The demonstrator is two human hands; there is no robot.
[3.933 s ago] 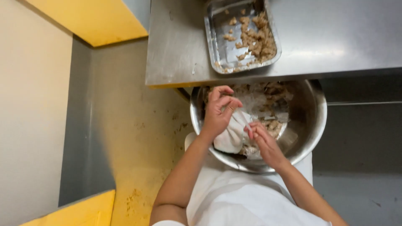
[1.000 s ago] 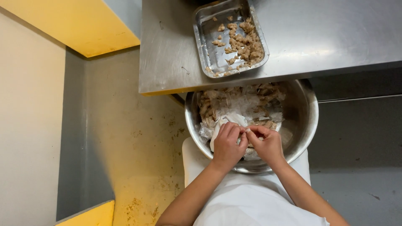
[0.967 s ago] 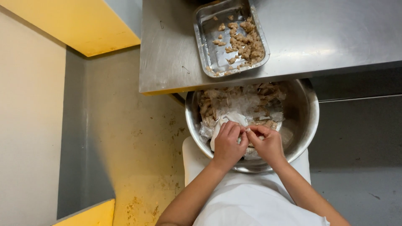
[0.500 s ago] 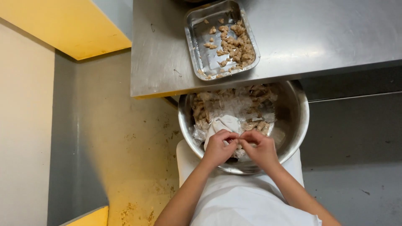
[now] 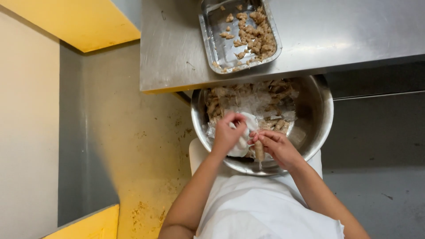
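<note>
Both hands work over a steel bowl that sits on the person's lap, its far rim tucked under the edge of a steel tabletop. The left hand has its fingers bent and pinched shut on a white wrapper, a crumpled, thin sheet that bunches under the palm and rises a little above the knuckles. The right hand lies just beside it, fingertips touching the same wrapper, and its fingers are closed around a small brown sausage that points down toward the near rim of the bowl; a thin drip or strand hangs from its lower end. The two hands meet at the wrapper, close over the near half of the bowl. Behind them the bowl holds a heap of brownish meat pieces mixed with clear and white scraps of wrapping. On the tabletop, beyond the bowl, stands a rectangular metal tray with more brown pieces gathered on its right side and a few scattered on its left. The person wears a white apron. To the left is a stained yellowish floor.
</note>
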